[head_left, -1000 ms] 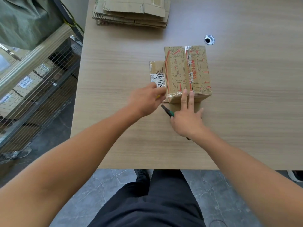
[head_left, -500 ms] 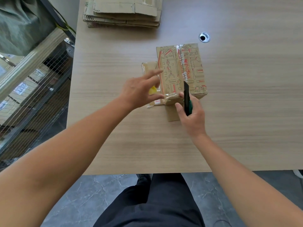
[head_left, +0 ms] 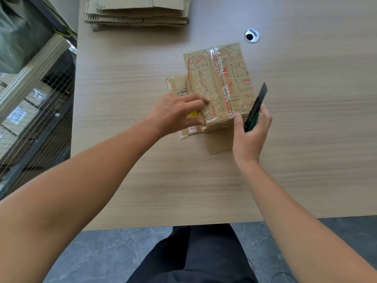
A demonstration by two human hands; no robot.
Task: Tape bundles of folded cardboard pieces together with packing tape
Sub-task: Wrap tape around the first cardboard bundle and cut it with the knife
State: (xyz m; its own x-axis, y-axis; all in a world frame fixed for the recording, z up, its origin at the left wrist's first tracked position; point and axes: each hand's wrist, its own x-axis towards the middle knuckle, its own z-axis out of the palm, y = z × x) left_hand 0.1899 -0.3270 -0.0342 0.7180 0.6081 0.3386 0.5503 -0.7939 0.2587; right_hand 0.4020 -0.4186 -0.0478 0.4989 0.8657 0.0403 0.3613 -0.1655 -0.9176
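Near bundle [head_left: 220,82] taped on top, utility knife [head_left: 256,107] raised, stack of folded cardboard [head_left: 138,15] waiting at the back.

Between my body and the work, the counter [head_left: 183,190] leaves room to draw my arms back. My right hand [head_left: 252,135] is wrapped round the utility knife, tip pointing up and away, just beside the bundle's near right corner. My left hand [head_left: 175,114] grips its near left corner, with something yellow half hidden under the palm. Clear tape runs along the bundle's top, so I judge this one nearly done, with perhaps a tape end to trim. A flat cardboard piece [head_left: 219,141] pokes out beneath it toward me, and a smaller taped piece [head_left: 177,84] touches its left side. On the left the counter's edge drops beside a wire rack [head_left: 30,119]; the right offers a wide stretch. Beyond lies a cable hole [head_left: 252,35], then the far stack, untaped as far as I can tell.
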